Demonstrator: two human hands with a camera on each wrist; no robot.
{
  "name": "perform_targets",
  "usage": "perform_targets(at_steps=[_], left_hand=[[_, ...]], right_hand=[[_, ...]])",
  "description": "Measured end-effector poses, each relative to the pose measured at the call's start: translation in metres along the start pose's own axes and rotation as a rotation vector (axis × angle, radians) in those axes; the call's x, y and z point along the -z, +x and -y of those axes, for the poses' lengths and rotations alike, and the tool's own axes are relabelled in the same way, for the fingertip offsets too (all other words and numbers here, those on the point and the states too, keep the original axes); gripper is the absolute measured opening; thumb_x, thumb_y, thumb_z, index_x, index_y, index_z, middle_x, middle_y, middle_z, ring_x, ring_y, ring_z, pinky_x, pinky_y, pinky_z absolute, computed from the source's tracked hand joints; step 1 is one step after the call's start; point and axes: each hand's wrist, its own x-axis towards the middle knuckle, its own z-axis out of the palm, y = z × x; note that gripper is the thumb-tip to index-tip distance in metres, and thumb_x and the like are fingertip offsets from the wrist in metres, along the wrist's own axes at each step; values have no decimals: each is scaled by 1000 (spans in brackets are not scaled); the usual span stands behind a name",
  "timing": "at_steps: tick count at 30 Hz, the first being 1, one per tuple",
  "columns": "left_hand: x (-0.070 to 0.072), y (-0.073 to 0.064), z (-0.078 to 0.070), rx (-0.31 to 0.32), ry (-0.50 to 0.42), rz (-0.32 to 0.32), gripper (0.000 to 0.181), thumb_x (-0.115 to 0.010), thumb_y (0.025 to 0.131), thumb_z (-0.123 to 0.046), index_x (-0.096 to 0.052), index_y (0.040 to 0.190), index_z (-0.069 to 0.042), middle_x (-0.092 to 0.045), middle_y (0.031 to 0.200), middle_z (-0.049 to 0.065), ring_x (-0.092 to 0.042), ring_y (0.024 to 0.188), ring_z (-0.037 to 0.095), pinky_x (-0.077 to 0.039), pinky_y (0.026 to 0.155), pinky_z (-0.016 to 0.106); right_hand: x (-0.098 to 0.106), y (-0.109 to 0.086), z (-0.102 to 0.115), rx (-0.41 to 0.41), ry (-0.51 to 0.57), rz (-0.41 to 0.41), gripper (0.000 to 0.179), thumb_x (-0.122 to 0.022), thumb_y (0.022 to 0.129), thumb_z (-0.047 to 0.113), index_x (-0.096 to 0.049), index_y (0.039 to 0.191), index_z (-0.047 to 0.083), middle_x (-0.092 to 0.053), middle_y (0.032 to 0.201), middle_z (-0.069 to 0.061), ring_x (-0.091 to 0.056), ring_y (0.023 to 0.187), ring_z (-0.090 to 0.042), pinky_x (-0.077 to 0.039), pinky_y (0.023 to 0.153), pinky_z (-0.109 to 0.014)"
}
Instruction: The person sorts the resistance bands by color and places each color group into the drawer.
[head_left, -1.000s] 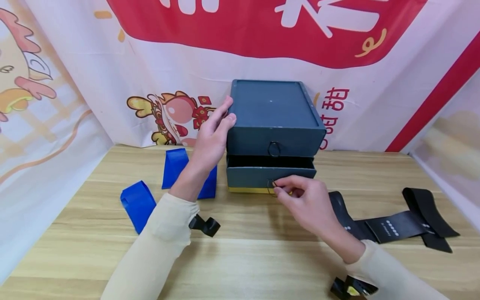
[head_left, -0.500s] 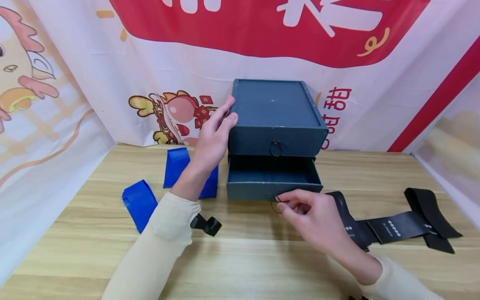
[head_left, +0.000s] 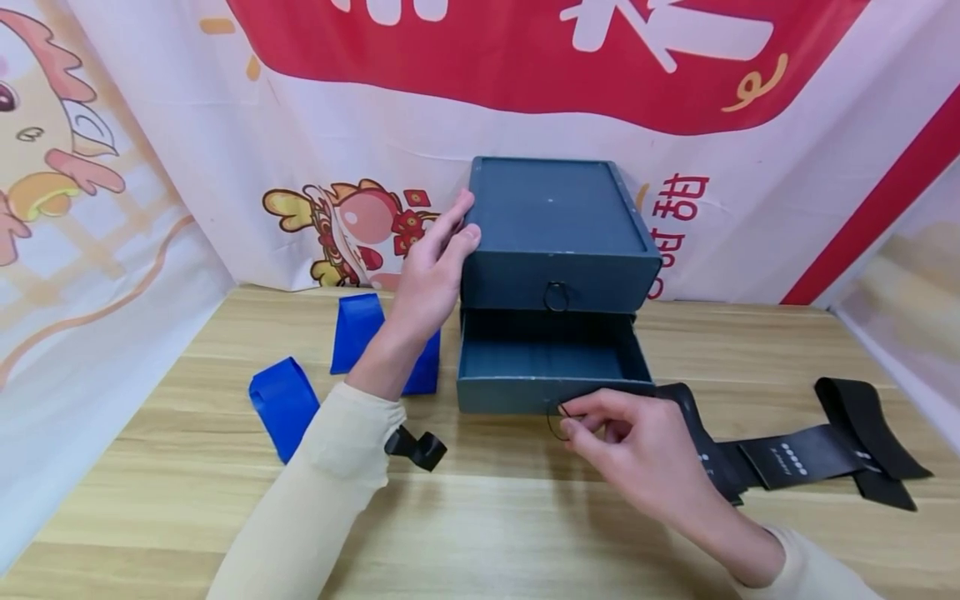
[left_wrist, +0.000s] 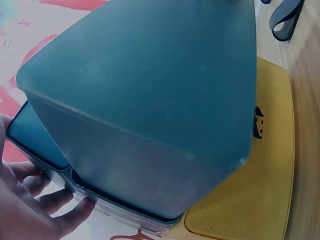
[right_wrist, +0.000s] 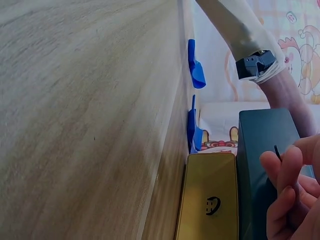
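Observation:
A dark teal drawer cabinet (head_left: 555,208) stands against the backdrop. Its middle drawer (head_left: 502,396) is pulled well out, and the visible part of the inside is bare. My right hand (head_left: 652,442) pinches that drawer's thin black ring pull (head_left: 549,423) between thumb and fingers. My left hand (head_left: 431,279) rests against the cabinet's upper left side, thumb near the top edge; in the left wrist view its fingers (left_wrist: 75,217) touch the side with little bend. Below the drawer, a yellow bottom drawer (right_wrist: 207,195) stays pushed in. The top drawer's front (head_left: 502,279) is flush.
Two folded blue strips (head_left: 285,408) lie on the wooden table (head_left: 480,517) left of the cabinet, one partly behind my left forearm. Black straps (head_left: 795,457) with white print lie to the right, near my right hand. A printed cloth (head_left: 375,117) hangs close behind the cabinet.
The middle drawer has slid out towards me from slightly ajar to widely drawn, my right hand moving with its ring. The left hand keeps its place on the cabinet.

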Motion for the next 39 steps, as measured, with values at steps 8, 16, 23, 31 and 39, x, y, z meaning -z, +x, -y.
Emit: perform_targets(at_steps=[8, 16, 23, 31, 39], left_hand=[[-1, 1, 0, -5, 10, 4, 54, -46, 114, -33, -37, 166, -20, -33, 175, -11, -29, 161, 4, -30, 132, 31], [0, 0, -2, -5, 9, -2, 54, -47, 114, -33, -38, 166, -21, -33, 174, -12, -30, 161, 4, -31, 131, 30], [1, 0, -2, -9, 11, -6, 54, -47, 114, -32, -38, 166, -20, -33, 175, -9, -29, 161, 4, -31, 132, 31], [0, 0, 0, 3, 10, -7, 55, -47, 114, -33, -38, 166, -21, -33, 174, -13, -29, 161, 3, -31, 132, 31], [0, 0, 1, 9, 9, -4, 55, -47, 114, -35, -37, 166, -23, -33, 174, -15, -29, 161, 3, -31, 132, 32]], right_hand=[[0, -3, 0, 14, 7, 4, 11, -82, 91, 13, -83, 98, 22, -74, 75, 14, -57, 58, -5, -45, 49, -24], [1, -3, -1, 0, 50, 29, 8, -83, 93, 22, -83, 100, 23, -74, 76, 13, -57, 55, -7, -44, 46, -26], [7, -5, -3, -20, 98, 36, 13, -83, 93, 35, -83, 102, 27, -74, 76, 8, -59, 51, -12, -47, 44, -28], [25, -11, -14, 102, 116, 10, 10, -80, 96, 28, -81, 106, 24, -71, 74, 10, -60, 51, -13, -45, 44, -27], [57, -13, -36, 203, 128, 15, 19, -76, 98, 9, -79, 113, 21, -74, 87, 9, -63, 56, -11, -53, 53, -26]])
